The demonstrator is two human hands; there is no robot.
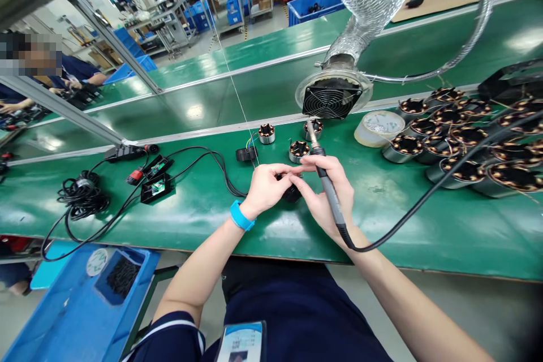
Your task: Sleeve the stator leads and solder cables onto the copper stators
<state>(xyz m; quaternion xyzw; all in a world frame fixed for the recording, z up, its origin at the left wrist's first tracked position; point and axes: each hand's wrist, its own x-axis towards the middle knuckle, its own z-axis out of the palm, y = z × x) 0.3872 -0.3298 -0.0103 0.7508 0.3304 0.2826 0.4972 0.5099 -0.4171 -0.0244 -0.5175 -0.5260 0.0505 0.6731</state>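
My right hand (328, 195) is closed round the grey handle of a soldering iron (328, 186), its metal tip pointing up and away. My left hand (269, 186), with a blue wristband (241, 216), has its fingers pinched, and the fingertips of both hands meet. What they pinch is hidden. A black part (292, 193) lies just under the fingers, mostly covered. Down from above runs a thin pale wire (231, 76), ending at my left hand. Small wound stators (299, 150) and a black block with coloured wires (246, 154) lie just beyond.
Larger wound stators (443, 141) crowd the right side, beside a round translucent tub (379, 127). A fume extractor (331, 100) hangs ahead. The iron's black cable (394, 232) loops rightward. Coiled black cable (82, 195) and opened black housings (156, 186) lie left. A co-worker sits far left.
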